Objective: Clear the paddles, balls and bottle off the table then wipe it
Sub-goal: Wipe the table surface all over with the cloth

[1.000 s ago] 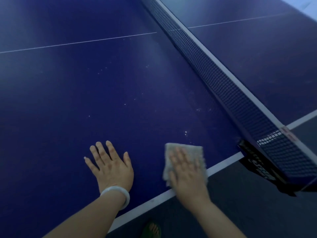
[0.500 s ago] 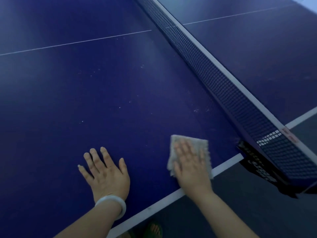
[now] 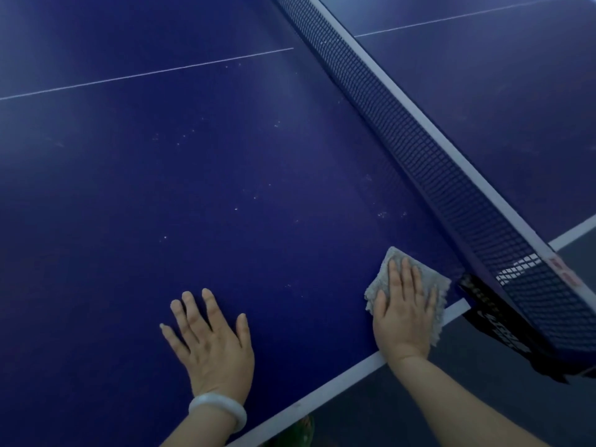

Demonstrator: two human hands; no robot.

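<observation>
A dark blue table-tennis table fills the view, with small pale specks scattered on its surface. My right hand lies flat with straight fingers on a grey cloth, pressing it onto the table near the white side line and close to the net post. My left hand, with a white bangle on the wrist, rests flat on the table to the left, fingers spread. No paddles, balls or bottle are in view.
The net runs diagonally from the top middle to the lower right, ending at a black clamp on the table's edge. The white side line marks the near edge; dark floor lies below it.
My right hand has slid the cloth to the right along the edge, nearer to the net post. My left hand stays flat on the table.
</observation>
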